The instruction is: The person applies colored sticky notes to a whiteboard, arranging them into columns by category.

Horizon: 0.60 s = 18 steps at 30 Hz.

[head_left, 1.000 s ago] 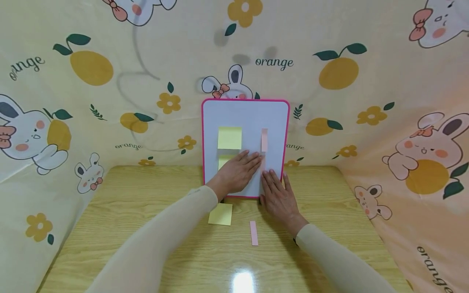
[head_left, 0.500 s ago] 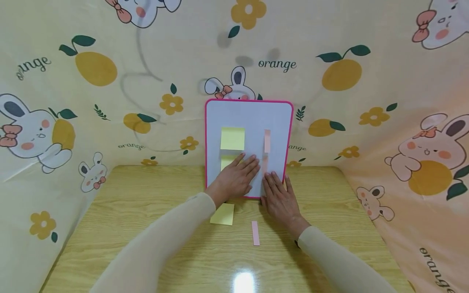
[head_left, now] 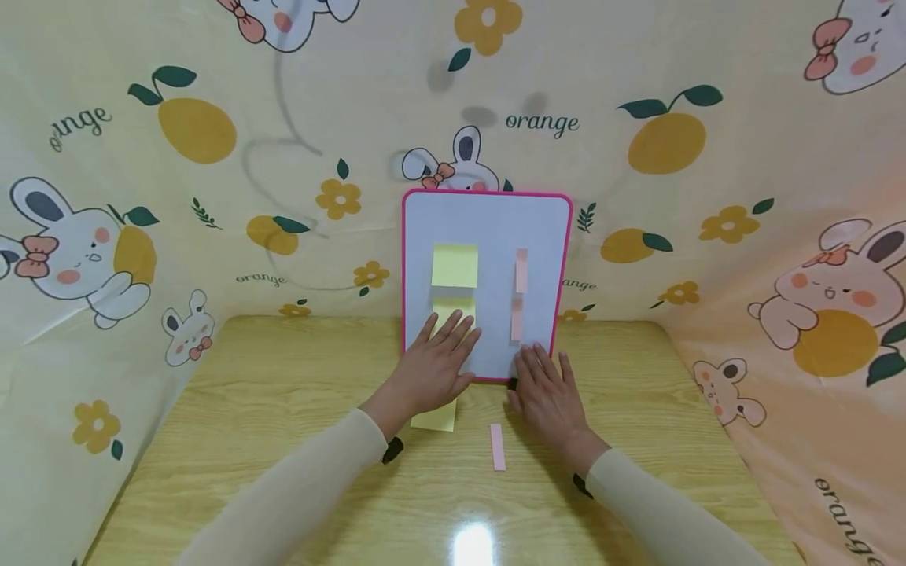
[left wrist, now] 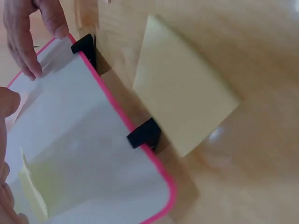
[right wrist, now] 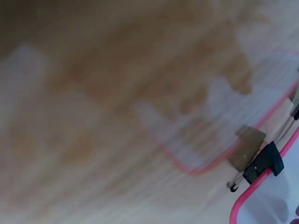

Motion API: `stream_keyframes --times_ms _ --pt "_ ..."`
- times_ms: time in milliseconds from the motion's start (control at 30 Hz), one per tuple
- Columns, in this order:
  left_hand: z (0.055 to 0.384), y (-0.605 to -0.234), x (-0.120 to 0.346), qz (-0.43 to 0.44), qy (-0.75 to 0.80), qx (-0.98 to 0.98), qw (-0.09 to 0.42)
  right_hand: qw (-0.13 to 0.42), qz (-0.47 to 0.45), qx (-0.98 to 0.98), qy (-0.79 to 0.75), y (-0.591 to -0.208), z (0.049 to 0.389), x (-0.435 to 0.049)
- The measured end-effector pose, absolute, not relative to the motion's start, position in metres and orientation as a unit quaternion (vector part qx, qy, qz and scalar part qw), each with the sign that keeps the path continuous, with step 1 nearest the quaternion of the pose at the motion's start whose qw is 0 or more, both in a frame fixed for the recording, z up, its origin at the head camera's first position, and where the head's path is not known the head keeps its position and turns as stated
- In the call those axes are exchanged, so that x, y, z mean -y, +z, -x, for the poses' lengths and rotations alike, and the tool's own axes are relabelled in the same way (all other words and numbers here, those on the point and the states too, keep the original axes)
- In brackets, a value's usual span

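A white board point(head_left: 488, 224) with a pink rim stands upright on the table. Stuck on it are an upper yellow sticky note point(head_left: 454, 266), a lower yellow sticky note point(head_left: 460, 306), and two pink sticky strips, the upper point(head_left: 521, 271) above the lower point(head_left: 517, 321). My left hand point(head_left: 433, 365), fingers straight and spread, overlaps the lower yellow note. In the left wrist view that note point(left wrist: 33, 191) curls away from the board. My right hand point(head_left: 554, 399) lies with extended fingers at the board's lower right, fingertips just below the lower pink strip.
Another yellow note point(left wrist: 184, 88) lies on the table before the board, partly behind my left hand in the head view. To its right lies a pink strip point(head_left: 499, 446). Black clips point(left wrist: 145, 134) grip the board's bottom rim. Patterned cloth point(head_left: 396, 102) encloses the table.
My left hand has moved left and down, from beside the pink strips to the lower yellow note. My right hand has slid slightly down, uncovering the lower pink strip. The view has shifted slightly.
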<state>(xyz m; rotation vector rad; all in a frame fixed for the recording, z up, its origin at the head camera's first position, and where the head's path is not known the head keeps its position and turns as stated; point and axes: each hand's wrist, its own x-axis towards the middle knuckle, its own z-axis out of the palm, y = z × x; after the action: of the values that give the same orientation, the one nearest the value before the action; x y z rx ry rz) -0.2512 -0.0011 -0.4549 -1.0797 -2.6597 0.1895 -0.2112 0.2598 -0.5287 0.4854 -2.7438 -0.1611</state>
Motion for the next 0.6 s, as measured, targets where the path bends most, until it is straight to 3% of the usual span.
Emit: stream_keyframes --times_ms 400,600 --pt "0.207 -0.492 0.023 0.35 -0.023 0.932 0.094 0.158 -0.183 0.97 -0.016 -0.53 0.182 -0.26" --pt "0.176 -0.505 0.018 0.347 -0.064 0.934 0.051 0.13 -0.211 0.969 0.013 -0.529 0.163 -0.254"
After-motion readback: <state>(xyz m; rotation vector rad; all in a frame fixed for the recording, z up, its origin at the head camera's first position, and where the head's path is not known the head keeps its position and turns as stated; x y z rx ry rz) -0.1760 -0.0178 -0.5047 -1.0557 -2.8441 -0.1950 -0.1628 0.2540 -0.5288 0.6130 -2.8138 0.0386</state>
